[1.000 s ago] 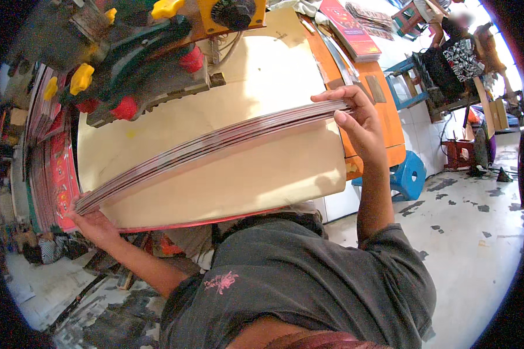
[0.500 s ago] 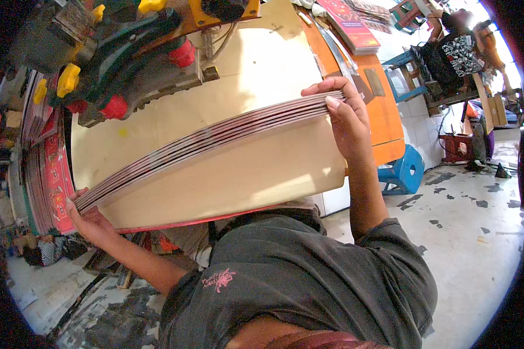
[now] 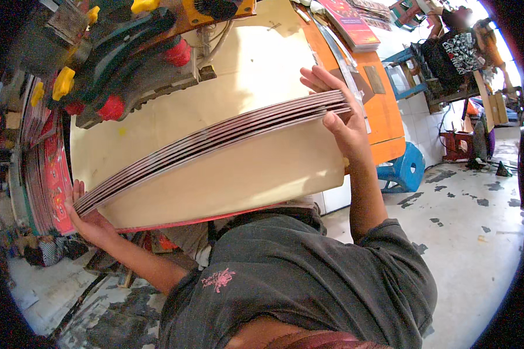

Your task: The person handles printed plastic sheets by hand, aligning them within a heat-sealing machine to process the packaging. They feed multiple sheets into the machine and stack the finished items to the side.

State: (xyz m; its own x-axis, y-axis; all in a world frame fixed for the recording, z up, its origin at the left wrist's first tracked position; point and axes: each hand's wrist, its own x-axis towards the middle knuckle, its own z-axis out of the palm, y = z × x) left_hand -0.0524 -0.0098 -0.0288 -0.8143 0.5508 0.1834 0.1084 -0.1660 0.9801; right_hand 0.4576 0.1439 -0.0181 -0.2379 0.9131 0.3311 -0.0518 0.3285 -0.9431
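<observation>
- The left hand [image 3: 93, 224] is at the left end of the stack of sheets [image 3: 215, 135]. Its fingers point up and hold that end.
- The right hand [image 3: 350, 129] holds the other end. Its thumb is on the near side, and its other fingers are spread wide on the far side, so the stack sits in between.
- The stack is long and thin and bends like a bow. Its edges face up, with dark gaps between the sheets.
- The stack is over the big cream table [image 3: 262, 180], between the two hands. I cannot tell if its bottom touches the table.
- A machine with yellow knobs [image 3: 63, 83] and red knobs [image 3: 177, 52] is at the back left.
- A red pile [image 3: 55, 180] is just beside the left end of the table.
- An orange table [image 3: 385, 128] is on the right, with red booklets [image 3: 349, 26] at the back.
- A blue stool [image 3: 406, 168] is on the floor [image 3: 454, 244] near the orange table.
- Another person [image 3: 460, 55] is well apart, at the top right.
</observation>
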